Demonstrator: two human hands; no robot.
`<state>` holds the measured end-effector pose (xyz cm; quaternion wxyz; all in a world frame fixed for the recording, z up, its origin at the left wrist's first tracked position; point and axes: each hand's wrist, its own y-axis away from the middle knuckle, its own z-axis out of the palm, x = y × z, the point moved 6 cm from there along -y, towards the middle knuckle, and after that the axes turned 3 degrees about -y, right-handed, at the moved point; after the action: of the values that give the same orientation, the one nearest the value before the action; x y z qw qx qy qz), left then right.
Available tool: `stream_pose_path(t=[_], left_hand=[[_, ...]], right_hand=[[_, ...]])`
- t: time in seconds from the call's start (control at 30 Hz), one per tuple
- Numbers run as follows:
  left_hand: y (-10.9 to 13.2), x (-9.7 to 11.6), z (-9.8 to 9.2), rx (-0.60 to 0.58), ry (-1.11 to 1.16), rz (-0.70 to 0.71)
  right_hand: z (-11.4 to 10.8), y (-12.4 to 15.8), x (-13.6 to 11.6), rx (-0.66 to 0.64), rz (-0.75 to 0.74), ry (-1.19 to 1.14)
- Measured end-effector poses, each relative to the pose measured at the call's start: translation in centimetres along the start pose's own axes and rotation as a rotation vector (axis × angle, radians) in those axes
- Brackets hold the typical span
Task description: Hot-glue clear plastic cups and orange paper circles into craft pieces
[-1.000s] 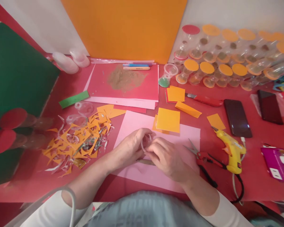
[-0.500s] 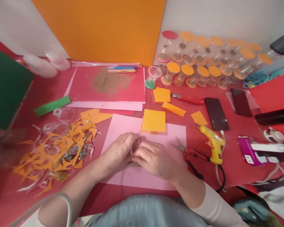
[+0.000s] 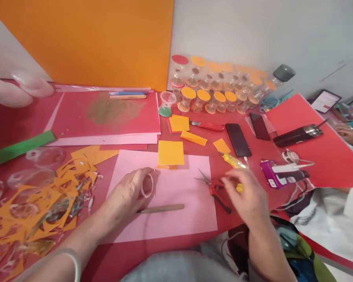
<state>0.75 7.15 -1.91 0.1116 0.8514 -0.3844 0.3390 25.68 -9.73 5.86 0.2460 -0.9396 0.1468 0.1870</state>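
1. On the pink sheet (image 3: 191,223), closest in, lies a slim tan-handled tool (image 3: 167,208), its dark end running toward the left hand (image 3: 125,192).
2. Just beyond it, that left hand curls around a clear plastic cup (image 3: 151,190), thumb and fingers about its side, the round mouth tilted to the right. No paper disc shows on that rim, so this piece looks unfinished.
3. Over to the right, the right hand (image 3: 248,192) is above the handle of a yellow glue gun (image 3: 231,159), fingers bent, thumb near them; I cannot tell whether it grips the gun. Red-handled snips (image 3: 216,190) lie just beside its fingertips, blades parted.
4. Off to the left, a heap of orange paper scraps (image 3: 59,188) suggests much cutting is already done.
5. Beyond the hands, yellow paper squares (image 3: 170,152) overlap the sheet's far edge, seemingly uncut.
6. Farther back, a green-based cup pair (image 3: 165,111) has an open top and seems half made.
7. Against the wall (image 3: 238,31), rows of disc-topped cup pairs (image 3: 219,96), mostly orange, look complete.
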Motion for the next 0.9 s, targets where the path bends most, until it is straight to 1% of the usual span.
stream_pose_path(t=[0.07,0.1,0.17,0.23,0.3,0.37,0.47,0.53,0.6,0.67,0.77,0.8,0.83,0.87,0.9], left_hand=[[0.0,0.1,0.0,0.015,-0.016,0.006],[-0.1,0.1,0.0,0.023,-0.019,0.011],[-0.1,0.1,0.2,0.028,-0.018,0.019],[-0.1,0.2,0.2,0.041,-0.023,0.020],[-0.1,0.3,0.1,0.069,-0.042,0.018],[-0.1,0.6,-0.1,0.085,-0.054,0.031],[-0.2,0.9,-0.2,0.062,-0.028,0.057],[-0.2,0.9,-0.3,0.052,-0.004,0.067],[-0.1,0.8,-0.2,0.049,0.007,0.072],[0.0,0.7,0.0,0.059,0.011,0.068],[0.2,0.5,0.1,0.092,0.039,0.034],[0.2,0.5,0.0,0.103,0.055,0.015],[0.2,0.5,-0.1,0.108,0.074,-0.009],[0.2,0.5,-0.2,0.105,0.093,-0.037],[0.2,0.6,-0.3,0.093,0.115,-0.065]], right_hand=[[-1.7,1.2,4.5,0.081,0.226,0.164],[-2.0,1.7,6.3,0.065,0.344,0.213],[-1.8,2.6,8.5,0.011,0.486,0.247],[-1.1,3.0,9.3,-0.059,0.575,0.247],[-0.4,3.0,9.6,-0.111,0.645,0.247],[0.0,2.8,9.7,-0.132,0.692,0.247],[0.0,2.8,10.4,-0.109,0.731,0.222],[-0.3,3.1,11.0,-0.070,0.773,0.171],[-0.7,3.6,11.3,-0.012,0.825,0.058],[-1.3,4.1,10.9,0.082,0.855,-0.106],[-3.1,4.7,9.4,0.304,0.836,-0.336],[-3.9,5.0,8.7,0.422,0.826,-0.386],[-4.3,5.3,8.2,0.486,0.831,-0.464],[-4.0,5.4,7.6,0.455,0.854,-0.577],[-3.4,5.5,6.9,0.378,0.868,-0.685]])
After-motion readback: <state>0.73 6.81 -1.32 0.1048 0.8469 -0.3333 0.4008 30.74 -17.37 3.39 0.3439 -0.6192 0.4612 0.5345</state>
